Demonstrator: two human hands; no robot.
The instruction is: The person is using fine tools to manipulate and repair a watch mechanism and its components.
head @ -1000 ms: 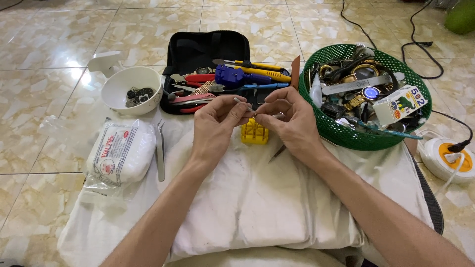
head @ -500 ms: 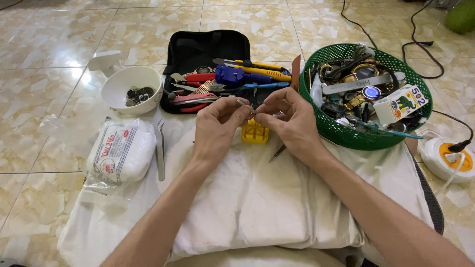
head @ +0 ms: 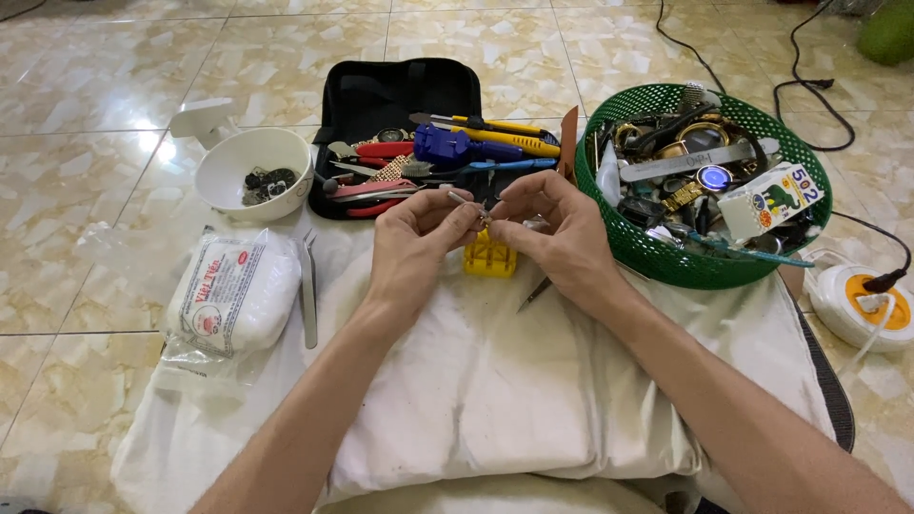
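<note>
My left hand [head: 411, 243] and my right hand [head: 552, 228] meet over a white cushion [head: 495, 381], fingertips pinched together around a small metal part [head: 484, 217]. A thin metal pin tool [head: 459, 199] sticks out up and to the left from my left fingers. Just below the fingertips, a small yellow plastic holder block [head: 489, 257] rests on the cushion. A dark pointed tool [head: 533, 293] lies on the cushion under my right hand.
Behind the hands lies an open black tool case [head: 400, 95] with screwdrivers and pliers. A green basket [head: 705, 271] of watches stands at the right, a white bowl [head: 249, 162] at the left. Tweezers [head: 307, 290] and a white packet [head: 233, 290] lie left; a power strip [head: 871, 305] right.
Both hands stay together over the yellow block, with only slight finger shifts. Nothing else moved.
</note>
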